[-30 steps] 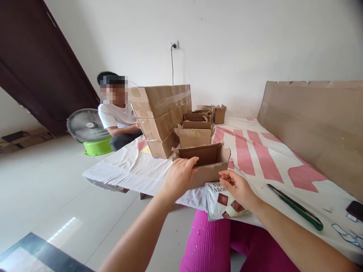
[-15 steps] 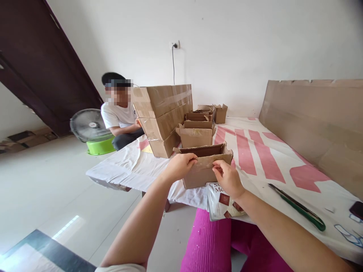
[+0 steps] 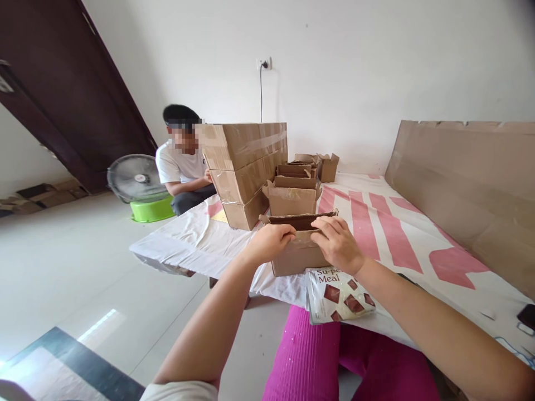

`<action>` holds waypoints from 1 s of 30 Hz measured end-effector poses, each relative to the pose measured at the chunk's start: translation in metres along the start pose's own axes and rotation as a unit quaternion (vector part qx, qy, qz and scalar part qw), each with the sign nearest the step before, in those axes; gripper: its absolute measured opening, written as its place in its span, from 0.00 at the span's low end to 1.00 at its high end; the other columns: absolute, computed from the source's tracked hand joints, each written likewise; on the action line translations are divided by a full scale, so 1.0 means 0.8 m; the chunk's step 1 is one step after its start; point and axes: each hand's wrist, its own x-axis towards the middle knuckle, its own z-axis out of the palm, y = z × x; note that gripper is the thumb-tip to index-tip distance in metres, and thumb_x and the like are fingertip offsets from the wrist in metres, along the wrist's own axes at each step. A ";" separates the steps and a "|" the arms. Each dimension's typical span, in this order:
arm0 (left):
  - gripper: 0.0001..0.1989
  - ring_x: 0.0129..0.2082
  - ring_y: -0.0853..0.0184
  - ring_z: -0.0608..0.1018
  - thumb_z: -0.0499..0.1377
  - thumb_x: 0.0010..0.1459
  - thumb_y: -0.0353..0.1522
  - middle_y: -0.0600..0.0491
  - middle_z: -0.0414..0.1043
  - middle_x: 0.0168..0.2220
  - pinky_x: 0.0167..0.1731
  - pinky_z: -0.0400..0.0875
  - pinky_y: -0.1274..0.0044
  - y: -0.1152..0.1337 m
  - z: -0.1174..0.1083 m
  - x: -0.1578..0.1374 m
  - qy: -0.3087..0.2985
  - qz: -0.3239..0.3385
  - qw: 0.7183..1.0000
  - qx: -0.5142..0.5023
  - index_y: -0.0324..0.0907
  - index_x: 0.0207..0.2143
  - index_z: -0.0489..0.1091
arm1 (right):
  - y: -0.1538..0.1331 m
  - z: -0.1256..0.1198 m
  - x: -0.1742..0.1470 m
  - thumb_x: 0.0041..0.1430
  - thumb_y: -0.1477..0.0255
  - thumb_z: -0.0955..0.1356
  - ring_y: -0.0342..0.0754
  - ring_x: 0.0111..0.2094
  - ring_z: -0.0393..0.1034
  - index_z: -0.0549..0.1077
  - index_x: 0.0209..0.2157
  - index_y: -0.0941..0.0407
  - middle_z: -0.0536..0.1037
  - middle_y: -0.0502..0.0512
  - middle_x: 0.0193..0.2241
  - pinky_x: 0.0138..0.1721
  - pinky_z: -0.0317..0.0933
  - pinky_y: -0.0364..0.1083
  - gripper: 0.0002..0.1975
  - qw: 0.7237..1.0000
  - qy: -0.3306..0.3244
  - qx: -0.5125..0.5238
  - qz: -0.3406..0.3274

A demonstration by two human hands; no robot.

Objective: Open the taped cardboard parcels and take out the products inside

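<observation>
One white wall [image 3: 355, 83] rises well beyond the fingers, and one dark door [image 3: 71, 83] stands far off to their upper left, over a pale tiled floor [image 3: 83, 245]. Under the fingers is one table [image 3: 179, 239], spread with a white cloth bearing reddish stripes. One big cardboard panel [image 3: 463, 189] leans upright to their right. Left of and beyond them I see one stack of taped cartons [image 3: 244, 153], three high; how many deep I can't tell. Behind it crouches one co-worker [image 3: 181, 164] in a white shirt, near one fan [image 3: 137, 177] on one green basin [image 3: 152, 210]. Straight past the fingers runs a row of at least four open boxes [image 3: 292, 200]. One nearer open box [image 3: 296, 262] is right at the fingers: the left hand [image 3: 271, 242] has its fingers clamped on the near flap, and the right hand [image 3: 339, 245] grips the same flap, fingers bent over it and thumb in front. The printed packet [image 3: 340, 303] lies just below the right fingers, at the table's edge; only one clearly shows. One wall socket [image 3: 264, 64] sits far above the fingers, and one white scrap [image 3: 488, 314] lies well to their right.
</observation>
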 end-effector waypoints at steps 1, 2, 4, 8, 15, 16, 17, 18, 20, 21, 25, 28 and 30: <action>0.13 0.36 0.64 0.78 0.52 0.60 0.31 0.54 0.80 0.38 0.37 0.68 0.76 0.000 0.000 0.000 0.000 0.000 1.000 -0.003 0.45 0.41 0.76 | 0.001 0.000 0.002 0.63 0.79 0.61 0.52 0.48 0.67 0.74 0.33 0.54 0.75 0.58 0.46 0.50 0.61 0.53 0.12 0.999 0.001 0.025 0.026; 0.13 0.36 0.64 0.78 0.52 0.60 0.31 0.54 0.80 0.38 0.37 0.68 0.76 0.000 0.000 -0.001 0.000 0.001 1.000 -0.007 0.45 0.41 0.76 | 0.001 0.001 0.004 0.63 0.79 0.61 0.51 0.45 0.69 0.74 0.33 0.55 0.75 0.58 0.45 0.47 0.63 0.52 0.12 0.997 0.003 0.054 0.058; 0.13 0.36 0.64 0.78 0.52 0.60 0.31 0.54 0.80 0.38 0.37 0.68 0.76 0.000 0.000 -0.002 0.001 0.002 1.000 -0.014 0.45 0.41 0.76 | 0.000 0.002 0.005 0.62 0.78 0.61 0.49 0.41 0.72 0.73 0.31 0.54 0.76 0.57 0.43 0.42 0.66 0.49 0.10 0.986 0.013 0.112 0.121; 0.13 0.36 0.64 0.78 0.52 0.60 0.31 0.54 0.80 0.38 0.37 0.68 0.76 0.002 -0.001 -0.003 -0.002 0.010 1.000 -0.015 0.45 0.41 0.76 | 0.000 0.001 0.009 0.59 0.77 0.63 0.50 0.41 0.73 0.70 0.28 0.54 0.76 0.56 0.40 0.42 0.67 0.50 0.08 0.959 0.044 0.188 0.207; 0.14 0.36 0.64 0.78 0.51 0.60 0.31 0.54 0.80 0.40 0.37 0.69 0.77 0.004 -0.002 0.000 -0.013 0.016 1.000 -0.015 0.45 0.42 0.76 | 0.008 -0.001 0.016 0.55 0.71 0.67 0.50 0.38 0.72 0.70 0.27 0.54 0.77 0.55 0.35 0.40 0.68 0.50 0.04 0.893 0.105 0.304 0.315; 0.15 0.36 0.64 0.78 0.51 0.60 0.32 0.54 0.80 0.40 0.37 0.69 0.76 0.003 -0.002 0.001 -0.015 0.016 1.000 -0.014 0.45 0.42 0.76 | 0.009 -0.002 0.017 0.54 0.69 0.67 0.49 0.38 0.72 0.70 0.27 0.54 0.77 0.55 0.35 0.40 0.68 0.50 0.04 0.880 0.106 0.324 0.332; 0.15 0.36 0.63 0.78 0.51 0.60 0.32 0.54 0.80 0.40 0.37 0.69 0.76 0.002 -0.002 0.001 -0.017 0.015 1.000 -0.014 0.45 0.42 0.76 | 0.011 -0.005 0.017 0.54 0.67 0.68 0.49 0.38 0.73 0.70 0.28 0.54 0.78 0.55 0.36 0.41 0.69 0.51 0.06 0.861 0.108 0.352 0.352; 0.15 0.36 0.63 0.78 0.51 0.60 0.32 0.53 0.80 0.40 0.37 0.69 0.76 0.000 -0.001 0.001 -0.017 0.014 1.000 -0.014 0.45 0.42 0.76 | 0.015 -0.008 0.018 0.55 0.65 0.68 0.49 0.38 0.73 0.69 0.29 0.54 0.78 0.54 0.36 0.40 0.70 0.51 0.07 0.834 0.116 0.387 0.376; 0.15 0.37 0.63 0.78 0.51 0.60 0.32 0.53 0.80 0.40 0.37 0.69 0.75 -0.004 0.000 0.002 -0.013 0.008 1.000 -0.016 0.45 0.41 0.76 | 0.027 -0.016 0.019 0.57 0.61 0.67 0.48 0.37 0.74 0.67 0.31 0.53 0.77 0.53 0.34 0.37 0.71 0.50 0.10 0.767 0.153 0.448 0.432; 0.15 0.37 0.62 0.78 0.50 0.60 0.32 0.53 0.80 0.40 0.37 0.69 0.75 -0.007 0.000 0.003 -0.010 0.005 1.000 -0.017 0.45 0.41 0.76 | 0.034 -0.020 0.019 0.57 0.61 0.66 0.48 0.37 0.75 0.65 0.31 0.53 0.77 0.52 0.34 0.36 0.72 0.50 0.10 0.739 0.180 0.462 0.456; 0.14 0.38 0.61 0.78 0.51 0.60 0.32 0.53 0.80 0.41 0.38 0.69 0.75 -0.016 0.004 0.012 -0.006 -0.004 1.000 -0.016 0.45 0.41 0.76 | 0.057 -0.035 0.010 0.51 0.72 0.67 0.46 0.41 0.74 0.63 0.34 0.52 0.76 0.51 0.41 0.41 0.70 0.49 0.09 0.735 0.249 0.420 0.470; 0.14 0.41 0.60 0.78 0.52 0.60 0.32 0.52 0.79 0.42 0.42 0.69 0.74 -0.018 0.008 0.022 -0.004 -0.007 1.000 -0.018 0.44 0.42 0.76 | 0.051 -0.041 -0.007 0.48 0.77 0.64 0.46 0.39 0.73 0.66 0.34 0.52 0.77 0.50 0.36 0.42 0.67 0.49 0.10 0.794 0.208 0.373 0.432; 0.14 0.44 0.60 0.78 0.53 0.59 0.32 0.52 0.79 0.44 0.45 0.68 0.74 -0.021 0.011 0.028 -0.006 -0.007 1.000 -0.023 0.44 0.42 0.76 | 0.041 -0.043 -0.021 0.48 0.79 0.61 0.45 0.32 0.71 0.68 0.30 0.53 0.75 0.48 0.28 0.38 0.66 0.47 0.08 0.833 0.154 0.327 0.419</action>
